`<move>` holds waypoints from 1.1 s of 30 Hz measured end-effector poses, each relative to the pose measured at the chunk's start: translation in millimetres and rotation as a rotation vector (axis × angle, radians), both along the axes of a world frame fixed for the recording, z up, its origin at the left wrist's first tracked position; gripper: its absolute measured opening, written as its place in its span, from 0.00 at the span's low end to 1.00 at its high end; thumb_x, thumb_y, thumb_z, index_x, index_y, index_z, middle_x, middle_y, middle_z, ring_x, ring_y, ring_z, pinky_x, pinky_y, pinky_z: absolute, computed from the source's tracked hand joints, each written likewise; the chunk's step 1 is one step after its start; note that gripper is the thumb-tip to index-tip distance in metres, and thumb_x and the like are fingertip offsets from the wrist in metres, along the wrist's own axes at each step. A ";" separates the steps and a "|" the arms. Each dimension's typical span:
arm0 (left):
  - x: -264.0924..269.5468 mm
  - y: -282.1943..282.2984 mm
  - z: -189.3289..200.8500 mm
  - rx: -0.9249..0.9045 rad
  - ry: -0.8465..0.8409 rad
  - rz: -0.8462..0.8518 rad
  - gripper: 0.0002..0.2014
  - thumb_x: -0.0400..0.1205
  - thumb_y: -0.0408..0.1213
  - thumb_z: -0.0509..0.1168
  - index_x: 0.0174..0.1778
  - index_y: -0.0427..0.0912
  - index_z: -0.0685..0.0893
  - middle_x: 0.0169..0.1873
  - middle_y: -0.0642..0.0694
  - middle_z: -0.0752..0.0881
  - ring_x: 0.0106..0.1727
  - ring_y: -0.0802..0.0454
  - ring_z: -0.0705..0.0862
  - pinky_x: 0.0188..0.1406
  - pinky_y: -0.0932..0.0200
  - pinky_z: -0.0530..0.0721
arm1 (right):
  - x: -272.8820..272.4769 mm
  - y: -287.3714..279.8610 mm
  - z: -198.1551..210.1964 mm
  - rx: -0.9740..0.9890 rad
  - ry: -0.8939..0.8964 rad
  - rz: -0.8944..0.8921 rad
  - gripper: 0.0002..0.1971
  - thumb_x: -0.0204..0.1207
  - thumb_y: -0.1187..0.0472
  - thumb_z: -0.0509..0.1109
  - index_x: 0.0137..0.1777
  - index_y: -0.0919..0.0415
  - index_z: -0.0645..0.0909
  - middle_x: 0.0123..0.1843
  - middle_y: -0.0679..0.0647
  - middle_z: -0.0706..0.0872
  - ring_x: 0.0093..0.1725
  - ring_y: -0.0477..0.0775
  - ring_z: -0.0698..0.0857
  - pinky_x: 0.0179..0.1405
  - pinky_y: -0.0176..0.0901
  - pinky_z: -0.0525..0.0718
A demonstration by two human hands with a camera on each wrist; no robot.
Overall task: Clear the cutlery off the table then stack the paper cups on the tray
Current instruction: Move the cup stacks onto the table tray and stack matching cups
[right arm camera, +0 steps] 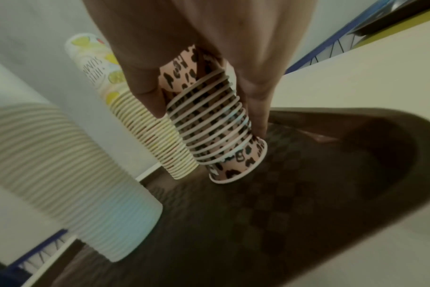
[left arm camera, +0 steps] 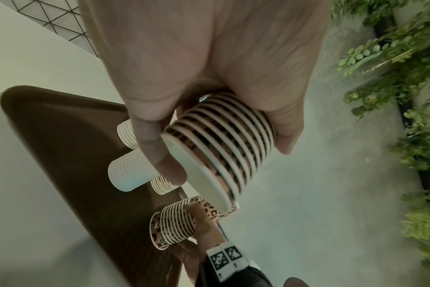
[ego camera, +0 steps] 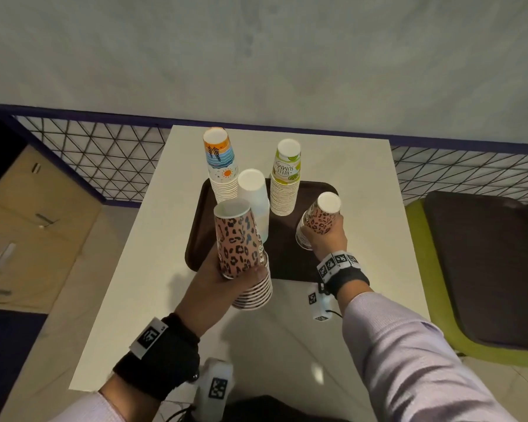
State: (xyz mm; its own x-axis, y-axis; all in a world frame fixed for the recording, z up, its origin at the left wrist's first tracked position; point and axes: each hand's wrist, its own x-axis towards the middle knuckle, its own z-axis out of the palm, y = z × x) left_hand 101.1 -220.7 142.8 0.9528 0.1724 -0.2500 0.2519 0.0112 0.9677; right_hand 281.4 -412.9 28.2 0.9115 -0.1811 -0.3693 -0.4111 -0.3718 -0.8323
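Observation:
A dark brown tray (ego camera: 287, 254) lies on the white table (ego camera: 147, 269). On it stand three upside-down cup stacks: a beach-print stack (ego camera: 221, 166), a plain white stack (ego camera: 255, 199) and a lime "Hello Summer" stack (ego camera: 285, 178). My left hand (ego camera: 226, 274) grips a leopard-print stack (ego camera: 241, 248), mouths down, lifted over the tray's near-left edge. My right hand (ego camera: 326, 236) grips a shorter leopard-print stack (ego camera: 316, 223), tilted, with its lowest rim (right arm camera: 238, 170) at the tray's right side. No cutlery shows on the table.
A green chair with a dark cushion (ego camera: 485, 269) stands right of the table. A black mesh railing (ego camera: 104, 153) runs behind it. Tan boxes (ego camera: 28, 226) with pale utensils sit low at the left. Green plants (left arm camera: 405, 77) show in the left wrist view.

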 end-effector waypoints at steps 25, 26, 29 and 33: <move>10.3 -2.2 -6.7 -0.061 0.002 -0.058 0.40 0.68 0.61 0.78 0.76 0.63 0.71 0.68 0.61 0.85 0.71 0.63 0.83 0.75 0.52 0.80 | -88.3 -3.2 47.9 0.158 -0.089 0.028 0.34 0.78 0.60 0.72 0.83 0.55 0.65 0.73 0.56 0.81 0.70 0.58 0.82 0.73 0.61 0.81; 10.8 -3.8 -7.0 -0.081 0.012 -0.055 0.39 0.68 0.63 0.78 0.75 0.66 0.71 0.68 0.62 0.85 0.71 0.62 0.83 0.76 0.48 0.81 | -96.8 -1.3 61.2 0.217 -0.120 0.069 0.31 0.77 0.57 0.71 0.81 0.54 0.68 0.74 0.55 0.81 0.71 0.57 0.81 0.72 0.60 0.81; 12.6 -7.8 -7.0 -0.121 0.036 -0.055 0.41 0.62 0.75 0.76 0.71 0.72 0.72 0.66 0.62 0.86 0.70 0.57 0.85 0.74 0.41 0.83 | -117.2 3.5 96.3 0.461 -0.126 0.215 0.37 0.67 0.41 0.67 0.77 0.55 0.75 0.74 0.50 0.81 0.75 0.53 0.78 0.75 0.57 0.77; 17.7 -14.4 -2.6 -0.156 0.031 -0.076 0.43 0.62 0.76 0.75 0.74 0.68 0.73 0.64 0.61 0.88 0.68 0.57 0.87 0.72 0.40 0.85 | -126.3 5.3 121.0 0.523 -0.087 0.406 0.24 0.83 0.42 0.63 0.77 0.47 0.75 0.71 0.42 0.85 0.73 0.42 0.81 0.71 0.44 0.81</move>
